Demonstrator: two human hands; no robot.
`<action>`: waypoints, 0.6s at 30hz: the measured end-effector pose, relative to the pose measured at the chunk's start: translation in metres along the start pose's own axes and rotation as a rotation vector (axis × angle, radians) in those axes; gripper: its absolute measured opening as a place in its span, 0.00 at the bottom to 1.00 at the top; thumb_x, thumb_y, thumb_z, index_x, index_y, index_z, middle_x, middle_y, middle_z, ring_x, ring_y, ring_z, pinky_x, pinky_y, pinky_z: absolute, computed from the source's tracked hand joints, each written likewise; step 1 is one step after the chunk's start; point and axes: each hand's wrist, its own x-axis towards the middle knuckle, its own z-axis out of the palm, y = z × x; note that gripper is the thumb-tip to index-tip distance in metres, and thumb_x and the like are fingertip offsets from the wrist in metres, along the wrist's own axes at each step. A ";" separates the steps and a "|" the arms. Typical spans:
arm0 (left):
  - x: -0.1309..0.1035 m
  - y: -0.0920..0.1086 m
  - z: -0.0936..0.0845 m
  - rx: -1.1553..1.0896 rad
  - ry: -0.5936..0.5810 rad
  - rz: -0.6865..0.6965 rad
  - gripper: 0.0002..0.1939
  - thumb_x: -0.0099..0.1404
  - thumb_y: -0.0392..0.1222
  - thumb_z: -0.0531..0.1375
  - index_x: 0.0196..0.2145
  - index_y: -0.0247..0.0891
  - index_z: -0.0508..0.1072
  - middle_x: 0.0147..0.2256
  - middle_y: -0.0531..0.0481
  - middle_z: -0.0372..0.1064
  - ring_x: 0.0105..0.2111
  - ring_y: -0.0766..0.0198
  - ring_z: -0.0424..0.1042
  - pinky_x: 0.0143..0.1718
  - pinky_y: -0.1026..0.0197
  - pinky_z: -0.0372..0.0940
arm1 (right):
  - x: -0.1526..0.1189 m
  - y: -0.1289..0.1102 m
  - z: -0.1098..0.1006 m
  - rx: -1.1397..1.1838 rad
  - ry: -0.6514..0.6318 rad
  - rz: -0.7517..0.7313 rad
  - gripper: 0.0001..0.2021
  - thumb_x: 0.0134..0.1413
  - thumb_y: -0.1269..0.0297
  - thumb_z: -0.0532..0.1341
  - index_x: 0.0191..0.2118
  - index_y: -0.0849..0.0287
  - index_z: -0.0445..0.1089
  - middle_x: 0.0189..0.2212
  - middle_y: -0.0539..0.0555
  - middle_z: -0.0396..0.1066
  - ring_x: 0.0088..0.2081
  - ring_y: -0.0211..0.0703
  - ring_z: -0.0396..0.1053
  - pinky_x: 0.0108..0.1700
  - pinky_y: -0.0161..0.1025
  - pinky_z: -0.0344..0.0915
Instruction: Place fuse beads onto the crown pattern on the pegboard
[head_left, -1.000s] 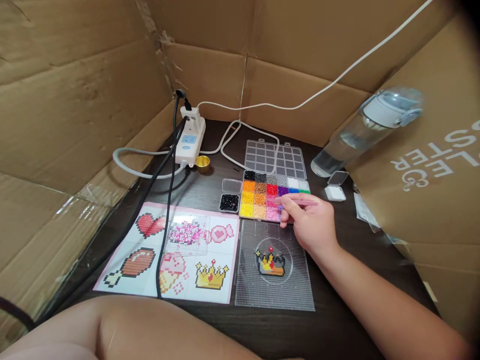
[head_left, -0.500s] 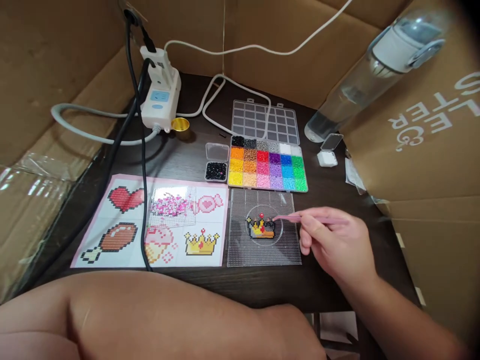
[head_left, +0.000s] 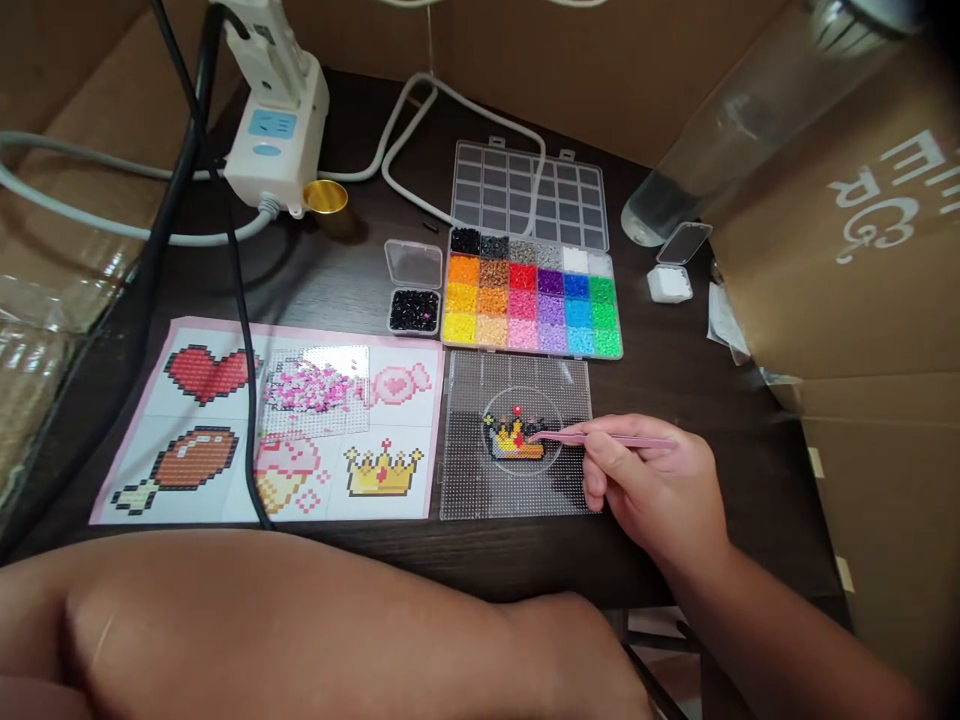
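Note:
Pink tweezers (head_left: pixel 619 439) are pinched in my right hand (head_left: pixel 651 480), which is closed around them at the right edge of the clear pegboard (head_left: pixel 487 497). Their tips reach the bead crown (head_left: pixel 511 445) within the board's round outline. The crown has black, yellow, orange, grey and red beads; whether a bead sits between the tips is too small to tell. Left of the board lies a pattern sheet (head_left: pixel 410 335) with a printed crown (head_left: pixel 382 470), a heart and a drumstick. My left hand is out of sight.
Behind the board stands an open bead case (head_left: pixel 616 350) of many colours. Near it are a small box of black beads (head_left: pixel 415 311) and a gold cup (head_left: pixel 327 199). Black cables (head_left: pixel 240 300) cross the sheet. A bare limb (head_left: pixel 300 620) fills the foreground.
The tweezer tips have shifted from the crown's upper right edge inward and down onto its yellow part. The camera view has tilted down and closer to the table.

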 end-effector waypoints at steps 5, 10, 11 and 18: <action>-0.010 0.009 -0.012 0.052 -0.136 -0.038 0.17 0.68 0.46 0.50 0.46 0.37 0.72 0.48 0.46 0.72 0.46 0.63 0.73 0.19 0.68 0.60 | 0.000 0.001 0.000 -0.015 -0.007 -0.008 0.07 0.54 0.64 0.64 0.35 0.60 0.78 0.15 0.49 0.68 0.15 0.34 0.63 0.17 0.33 0.62; -0.018 0.016 -0.020 0.072 -0.144 -0.019 0.21 0.69 0.48 0.52 0.53 0.33 0.68 0.51 0.43 0.69 0.48 0.60 0.72 0.16 0.68 0.59 | 0.001 0.002 -0.002 0.000 -0.022 0.007 0.07 0.55 0.64 0.64 0.36 0.60 0.78 0.15 0.49 0.69 0.15 0.34 0.63 0.18 0.33 0.63; -0.019 0.017 -0.021 0.072 -0.141 -0.019 0.21 0.69 0.47 0.52 0.54 0.33 0.67 0.51 0.43 0.68 0.49 0.61 0.71 0.15 0.68 0.59 | 0.001 0.002 -0.002 0.004 -0.023 0.006 0.07 0.55 0.64 0.64 0.36 0.60 0.78 0.15 0.48 0.69 0.15 0.34 0.63 0.18 0.33 0.62; -0.015 0.015 -0.018 0.099 -0.148 -0.041 0.15 0.66 0.38 0.53 0.46 0.31 0.73 0.47 0.45 0.72 0.45 0.62 0.74 0.15 0.70 0.58 | 0.001 0.002 -0.002 0.000 -0.015 -0.014 0.06 0.55 0.65 0.64 0.35 0.60 0.78 0.15 0.49 0.69 0.14 0.33 0.62 0.18 0.33 0.61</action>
